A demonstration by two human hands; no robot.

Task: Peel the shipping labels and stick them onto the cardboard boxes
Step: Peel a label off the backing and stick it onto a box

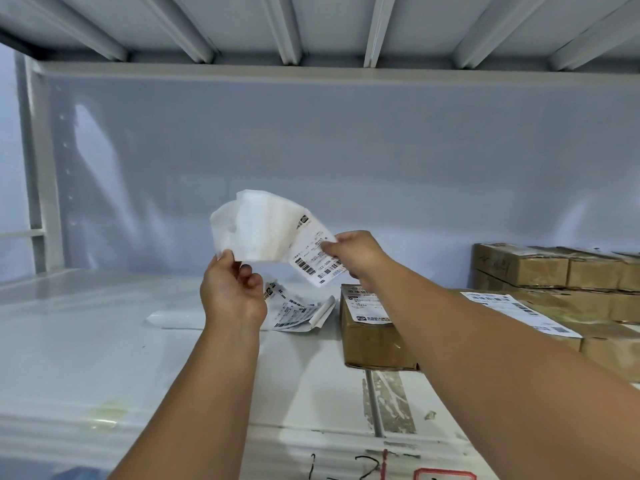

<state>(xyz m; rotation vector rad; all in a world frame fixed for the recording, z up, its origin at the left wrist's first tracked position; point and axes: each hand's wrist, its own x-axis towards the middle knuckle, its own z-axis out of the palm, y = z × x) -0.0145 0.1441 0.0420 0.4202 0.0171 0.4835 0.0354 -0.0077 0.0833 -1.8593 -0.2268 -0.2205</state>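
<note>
white shelf top (pixel 86 323) runs wide to the left; above it left hand (pixel 232 296) pinches the near edge of a white backing sheet (pixel 256 230), right hand (pixel 356 254) pinches its printed shipping label (pixel 317 261); brown cardboard boxes (pixel 370 337) right.

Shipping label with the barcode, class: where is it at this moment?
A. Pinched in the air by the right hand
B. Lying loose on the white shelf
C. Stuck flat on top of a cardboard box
A: the right hand pinches the shipping label above the shelf, while the left hand holds the white backing beside it.
</note>
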